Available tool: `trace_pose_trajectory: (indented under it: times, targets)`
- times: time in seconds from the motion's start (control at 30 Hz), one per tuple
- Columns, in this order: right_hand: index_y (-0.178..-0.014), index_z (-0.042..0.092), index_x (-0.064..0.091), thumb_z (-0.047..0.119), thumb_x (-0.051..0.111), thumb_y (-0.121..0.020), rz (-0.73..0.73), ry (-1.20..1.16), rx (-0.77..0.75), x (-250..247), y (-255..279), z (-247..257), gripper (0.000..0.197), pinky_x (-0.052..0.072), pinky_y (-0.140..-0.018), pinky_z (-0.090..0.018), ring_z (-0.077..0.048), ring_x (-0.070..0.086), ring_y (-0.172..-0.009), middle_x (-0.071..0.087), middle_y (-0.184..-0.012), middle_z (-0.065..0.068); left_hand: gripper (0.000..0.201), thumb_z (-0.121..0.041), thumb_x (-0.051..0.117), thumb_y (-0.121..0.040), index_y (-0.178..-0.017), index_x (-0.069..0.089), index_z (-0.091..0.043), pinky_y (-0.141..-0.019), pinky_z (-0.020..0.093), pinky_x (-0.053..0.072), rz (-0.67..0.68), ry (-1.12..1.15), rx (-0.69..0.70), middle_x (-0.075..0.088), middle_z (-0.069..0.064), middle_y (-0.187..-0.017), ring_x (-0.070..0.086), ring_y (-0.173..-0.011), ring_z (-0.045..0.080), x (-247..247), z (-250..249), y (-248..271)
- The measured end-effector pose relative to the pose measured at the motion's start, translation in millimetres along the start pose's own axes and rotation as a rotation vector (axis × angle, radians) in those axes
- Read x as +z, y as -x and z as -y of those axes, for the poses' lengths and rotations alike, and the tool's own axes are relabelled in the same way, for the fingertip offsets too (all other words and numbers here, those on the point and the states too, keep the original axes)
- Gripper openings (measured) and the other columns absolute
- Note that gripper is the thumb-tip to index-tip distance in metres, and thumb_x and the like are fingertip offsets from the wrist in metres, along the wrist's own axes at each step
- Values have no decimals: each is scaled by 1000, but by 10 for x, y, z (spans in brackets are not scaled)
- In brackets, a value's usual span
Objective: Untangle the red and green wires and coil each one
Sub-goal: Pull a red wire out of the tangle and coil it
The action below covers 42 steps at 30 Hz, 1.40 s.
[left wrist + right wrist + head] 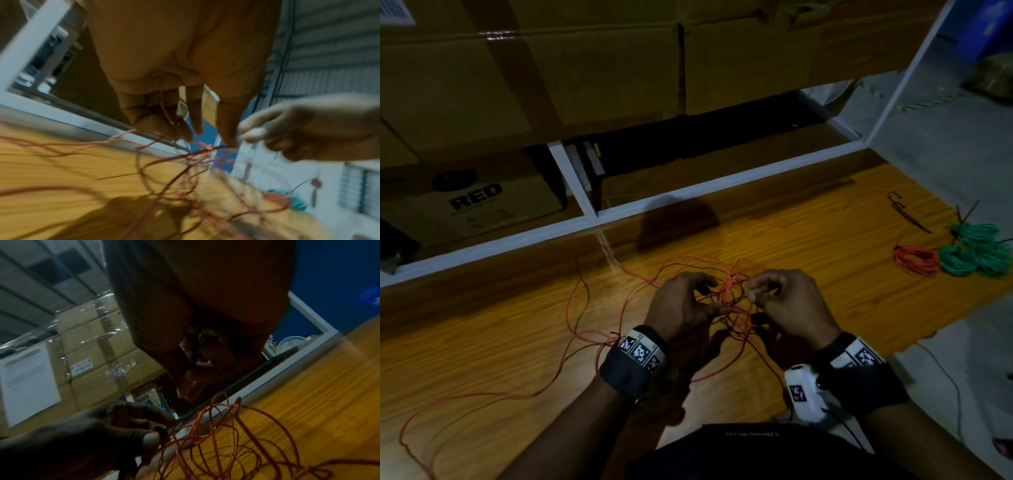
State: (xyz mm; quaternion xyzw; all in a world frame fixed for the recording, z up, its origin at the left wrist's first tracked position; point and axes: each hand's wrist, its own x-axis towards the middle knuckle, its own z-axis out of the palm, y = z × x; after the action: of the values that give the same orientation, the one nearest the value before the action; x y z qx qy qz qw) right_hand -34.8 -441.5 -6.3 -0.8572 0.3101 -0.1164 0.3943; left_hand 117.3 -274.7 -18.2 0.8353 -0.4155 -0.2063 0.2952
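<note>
Both hands, left hand [681,301] and right hand [787,298], pinch the red wire [726,294] knot; recommend easing loops apart gently, without yanking.

tangled wire [726,298]: red-orange
coils [976,250] at right edge: green, one red
bench [808,219]: orange-brown woodgrain
wrist bands [642,353]: black-and-white squares
frame [688,192]: white

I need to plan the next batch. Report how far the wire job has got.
Done: one red coil and several green coils lie at the wooden top's right edge. In hand: the left hand and right hand both pinch strands in a red tangle. Left: that tangle, with long loops trailing left, still needs freeing and coiling.
</note>
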Motion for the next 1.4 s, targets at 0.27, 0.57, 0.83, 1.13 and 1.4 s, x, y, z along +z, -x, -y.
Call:
trace_pose_trajectory:
  times: [0.27,0.57,0.83,1.13,1.4]
  targets:
    - [-104,32,78,33,82,-80,-3,299,12,457,442,-128,24,59,-75,-31,-14,71,-97,77,-104,11,67,-52,80,-81,-141,58,-32,-88,29,51,82,-51,53,65,-11,-130,63,-110,11,181,189,118]
    - [-108,31,79,36,76,-86,-23,276,12,566,318,-178,23,57,-67,-30,-18,73,-89,78,-101,6,23,-46,70,-92,-99,81,-27,-76,41,58,-26,243,-1,77,-11,-93,71,-84,10,192,216,-5]
    - [-110,22,79,32,71,-95,76,54,-114,291,311,0,20,59,-82,-36,-11,72,-98,78,-108,7,15,-18,77,-90,-84,79,-5,-64,19,50,-73,572,22,75,7,-79,64,-70,6,-73,91,20]
    - [-110,26,74,41,86,-79,-199,114,-227,244,373,60,37,59,-68,-35,-12,71,-94,74,-109,9,24,-26,76,-92,-75,71,-10,-73,46,55,-139,562,7,71,17,-77,67,-74,32,-163,-73,-30]
    - [-100,24,81,29,79,-88,-217,41,-207,249,326,101,13,55,-63,-28,-8,70,-78,79,-99,6,20,-30,74,-94,-82,74,-13,-82,43,56,-134,489,47,74,1,-83,70,-83,16,-294,-133,-37]
